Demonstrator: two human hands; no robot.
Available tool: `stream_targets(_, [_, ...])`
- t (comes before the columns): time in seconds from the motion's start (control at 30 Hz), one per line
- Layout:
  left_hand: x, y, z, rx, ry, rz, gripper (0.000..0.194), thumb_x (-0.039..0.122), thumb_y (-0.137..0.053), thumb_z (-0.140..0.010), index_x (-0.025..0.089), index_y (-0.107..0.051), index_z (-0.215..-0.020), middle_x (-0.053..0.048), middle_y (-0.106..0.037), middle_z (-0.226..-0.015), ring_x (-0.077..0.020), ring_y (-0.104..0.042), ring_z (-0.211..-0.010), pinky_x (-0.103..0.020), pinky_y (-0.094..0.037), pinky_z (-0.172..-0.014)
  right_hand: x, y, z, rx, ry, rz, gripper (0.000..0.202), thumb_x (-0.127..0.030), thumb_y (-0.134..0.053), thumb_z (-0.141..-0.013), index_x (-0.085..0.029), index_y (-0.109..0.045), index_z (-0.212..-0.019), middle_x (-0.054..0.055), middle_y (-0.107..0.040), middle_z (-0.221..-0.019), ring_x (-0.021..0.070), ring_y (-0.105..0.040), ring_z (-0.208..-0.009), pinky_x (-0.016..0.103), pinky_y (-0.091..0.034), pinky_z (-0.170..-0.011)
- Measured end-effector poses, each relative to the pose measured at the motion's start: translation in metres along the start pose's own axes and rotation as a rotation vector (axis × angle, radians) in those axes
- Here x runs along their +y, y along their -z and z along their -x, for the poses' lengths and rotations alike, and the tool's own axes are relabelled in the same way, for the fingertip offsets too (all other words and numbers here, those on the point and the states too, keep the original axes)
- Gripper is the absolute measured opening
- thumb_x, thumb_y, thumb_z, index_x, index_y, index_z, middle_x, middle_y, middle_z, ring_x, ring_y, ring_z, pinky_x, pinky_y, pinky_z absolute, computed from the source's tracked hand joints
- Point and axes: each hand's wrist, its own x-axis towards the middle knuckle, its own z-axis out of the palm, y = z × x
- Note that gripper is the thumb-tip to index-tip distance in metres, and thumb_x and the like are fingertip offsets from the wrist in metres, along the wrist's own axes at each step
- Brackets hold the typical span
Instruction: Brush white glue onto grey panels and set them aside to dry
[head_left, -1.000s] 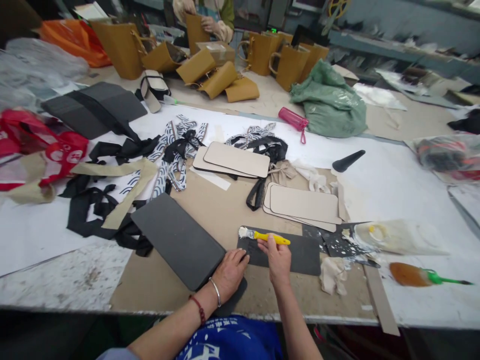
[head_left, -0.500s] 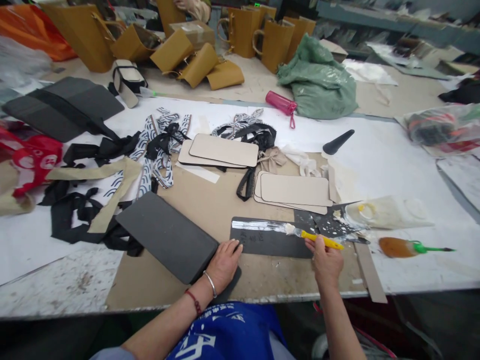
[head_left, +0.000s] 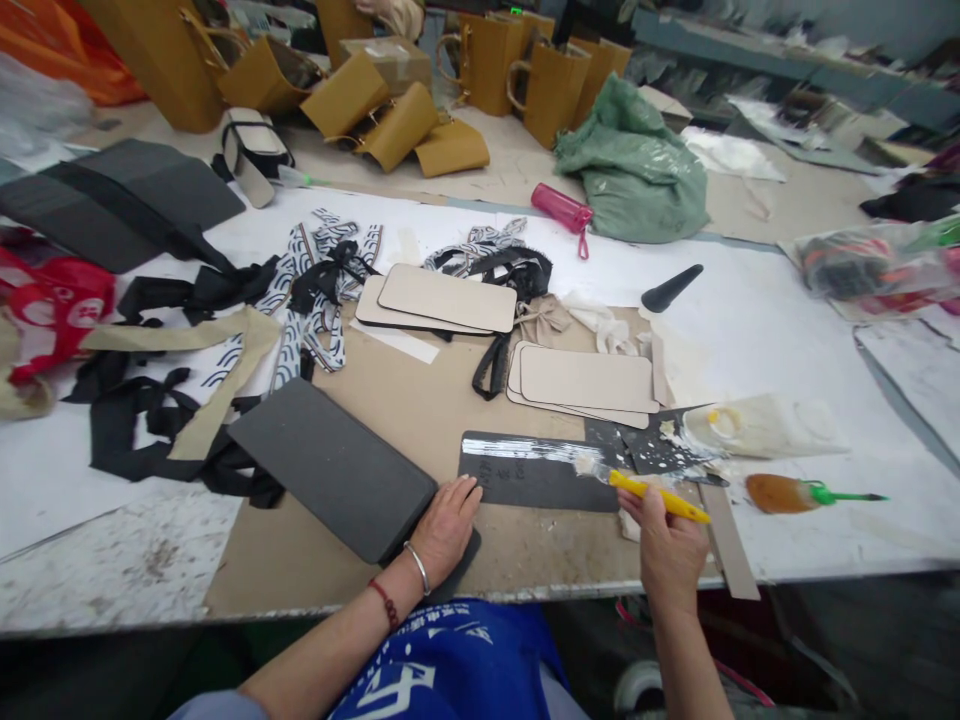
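My right hand (head_left: pixel 664 540) grips a yellow-handled glue brush (head_left: pixel 652 494) whose white bristles rest at the right end of a dark rectangular panel (head_left: pixel 536 470). A white glue streak runs along the panel's upper edge. My left hand (head_left: pixel 444 525) presses flat on the panel's left end, its wrist lying over a thick grey pad (head_left: pixel 330 467) to the left.
Beige cut boards (head_left: pixel 585 382) are stacked just behind the panel, more beige boards (head_left: pixel 442 298) farther back. A glue-smeared plastic bag (head_left: pixel 761 428) and a green-handled brush (head_left: pixel 810 493) lie to the right. Black and patterned straps (head_left: pixel 315 290) clutter the left. Tan bags (head_left: pixel 390 110) and a person's hands are at the back.
My right hand swept the brush from the panel's left end to its right end, leaving a white glue streak. My left hand stayed pressed on the panel.
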Motion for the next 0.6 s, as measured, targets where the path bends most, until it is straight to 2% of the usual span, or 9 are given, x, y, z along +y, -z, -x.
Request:
stream_targets(0.13, [-0.002,0.002,0.003,-0.004,-0.015,0.009,0.035,0.013,-0.046,-0.081,0.012,-0.049,-0.115,-0.015,-0.051,-0.124,-0.0259,-0.045,-0.118,-0.044,-0.044,-0.096,0.011,-0.007,0.008,-0.029,-0.264,-0.344,0.029,-0.038,-0.067,-0.061,-0.014,-0.058,-0.074,0.004,-0.067,-0.064,0.0175,-0.065,-0.063,0.030,-0.055,-0.063])
stream_targets(0.27, [-0.003,0.003,0.004,-0.018,-0.019,0.007,0.035,0.014,-0.046,-0.081,0.013,-0.049,-0.115,-0.015,-0.051,-0.124,-0.0253,-0.045,-0.119,-0.045,-0.043,-0.097,0.038,0.002,-0.006,-0.063,-0.489,-0.550,0.019,-0.034,-0.062,-0.061,-0.019,-0.059,-0.073,0.000,-0.066,-0.065,0.0159,-0.064,-0.070,0.031,-0.054,-0.068])
stream_targets(0.33, [-0.004,0.001,0.004,-0.009,-0.025,0.008,0.035,0.013,-0.046,-0.081,0.013,-0.050,-0.115,-0.015,-0.051,-0.124,-0.0251,-0.045,-0.119,-0.044,-0.043,-0.097,0.049,0.017,-0.019,-0.018,-0.486,-0.600,0.016,-0.033,-0.059,-0.062,-0.020,-0.060,-0.072,-0.001,-0.066,-0.065,0.0172,-0.064,-0.075,0.035,-0.054,-0.072])
stream_targets(0.4, [-0.005,-0.001,0.005,0.009,-0.030,0.002,0.035,0.013,-0.045,-0.081,0.012,-0.050,-0.115,-0.015,-0.051,-0.124,-0.0252,-0.045,-0.119,-0.044,-0.044,-0.097,0.057,0.039,-0.033,0.079,-0.401,-0.592,0.014,-0.032,-0.057,-0.063,-0.020,-0.060,-0.070,0.000,-0.066,-0.066,0.0197,-0.064,-0.079,0.040,-0.052,-0.076])
stream_targets(0.5, [-0.005,-0.004,0.006,0.024,-0.043,-0.032,0.035,0.013,-0.044,-0.081,0.012,-0.050,-0.115,-0.015,-0.050,-0.124,-0.0254,-0.044,-0.119,-0.044,-0.044,-0.096,0.058,0.076,-0.048,0.208,-0.298,-0.504,0.014,-0.031,-0.052,-0.063,-0.020,-0.060,-0.067,0.004,-0.065,-0.064,0.0245,-0.063,-0.080,0.047,-0.051,-0.073])
stream_targets(0.6, [-0.002,-0.002,0.006,0.031,-0.055,-0.085,0.034,0.014,-0.044,-0.081,0.012,-0.051,-0.114,-0.015,-0.050,-0.124,-0.0253,-0.044,-0.118,-0.042,-0.045,-0.095,0.045,0.091,-0.045,0.181,-0.330,-0.523,0.011,-0.031,-0.055,-0.063,-0.021,-0.059,-0.067,0.002,-0.064,-0.064,0.0259,-0.062,-0.079,0.053,-0.051,-0.069])
